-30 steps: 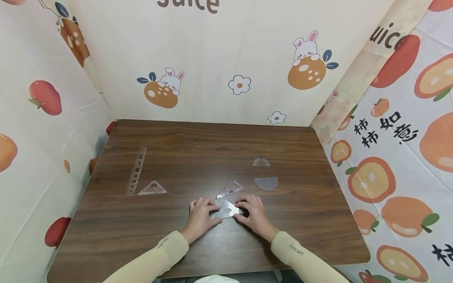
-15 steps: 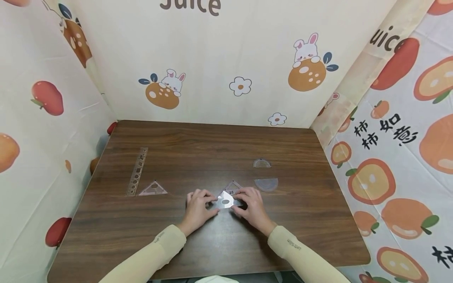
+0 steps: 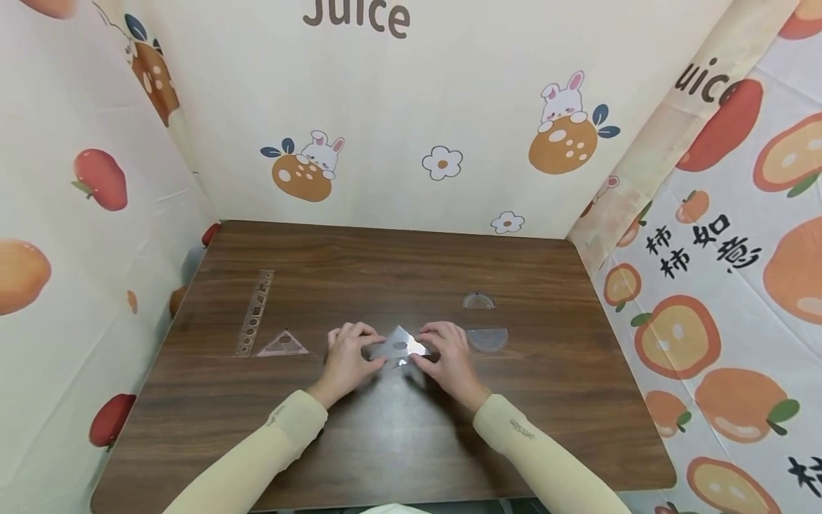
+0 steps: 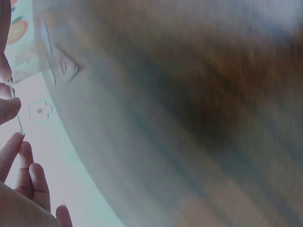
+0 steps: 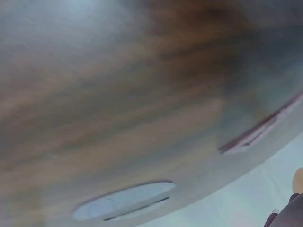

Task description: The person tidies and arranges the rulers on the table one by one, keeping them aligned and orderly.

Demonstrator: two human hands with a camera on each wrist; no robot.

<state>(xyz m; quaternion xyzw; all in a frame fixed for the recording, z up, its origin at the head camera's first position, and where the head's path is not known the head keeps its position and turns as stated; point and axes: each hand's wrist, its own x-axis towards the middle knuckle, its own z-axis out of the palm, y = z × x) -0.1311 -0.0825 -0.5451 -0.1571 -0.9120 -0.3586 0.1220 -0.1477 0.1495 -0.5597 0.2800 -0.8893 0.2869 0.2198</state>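
Both hands hold a clear set square (image 3: pixel 399 345) with a round hole, raised over the middle of the table. The left hand (image 3: pixel 349 359) pinches its left corner between thumb and fingers. At the opposite corner, the right hand (image 3: pixel 447 359) pinches it likewise. Seen from the left wrist, the set square (image 4: pixel 19 118) shows edge-on as a thin strip between fingertips. A second set square lies on the table beneath; in the head view only a corner (image 3: pixel 401 363) of it peeks out. The right wrist view catches just a little of the right hand (image 5: pixel 289 215).
At left lie a clear stencil ruler (image 3: pixel 255 314) with cut-out shapes and a pinkish set square (image 3: pixel 284 345). A small protractor (image 3: pixel 478 301) and a larger one (image 3: pixel 488 340) lie right of the hands. Printed curtains (image 3: pixel 385 143) stand around the wooden table (image 3: pixel 398 442).
The hands have carried the set square forward and slightly left, over the one lying on the table, which is now mostly covered. The head view has shifted a little.
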